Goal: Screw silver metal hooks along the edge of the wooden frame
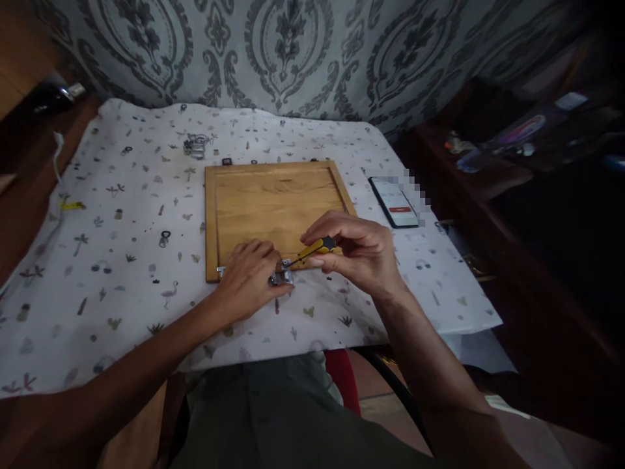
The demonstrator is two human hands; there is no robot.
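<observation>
My right hand (364,253): fingers pinch yellow screwdriver (311,249), tip at hinge (282,279). Left hand (250,272): fingers and thumb grip hinge at wooden panel (273,205), near front edge of counter (319,331), probably against slipping.

The table (131,326) wears a white cloth (312,329) printed with small plants and birds, reaching out to either side of the hands. A wooden panel (273,202) lies flat beneath and beyond the left hand (250,275); farther off and leftward sits a cluster of metal parts (195,146). Beyond the right hand (366,251), slightly rightward, a lit phone (395,205) lies face up.
</observation>
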